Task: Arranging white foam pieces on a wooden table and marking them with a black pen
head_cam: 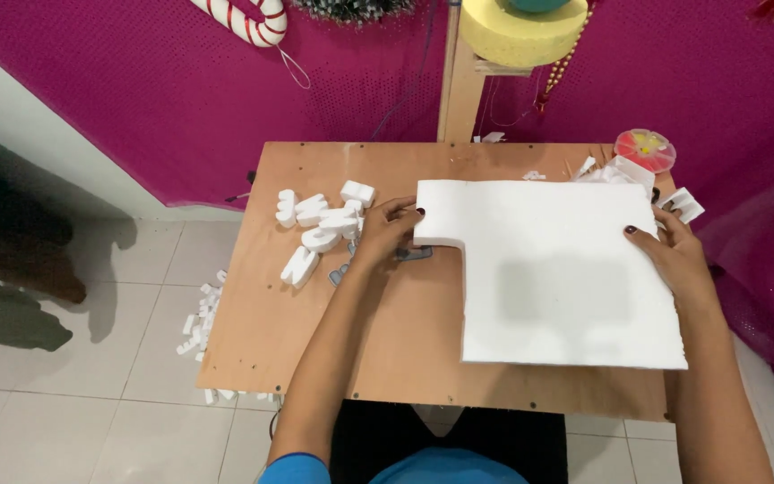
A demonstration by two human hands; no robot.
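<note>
A single package shows: a small round clear plastic box [645, 149] stands at the far right corner of the wooden table [405, 350], just beyond the white foam sheet; its lid is tinted pink-red, with yellow and pale bits showing through; what these are is too small to tell. No labels, signs or screens are in view.

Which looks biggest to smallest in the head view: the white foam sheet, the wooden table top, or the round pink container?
1. wooden table top
2. white foam sheet, held at its edges by both hands
3. round pink container
</note>
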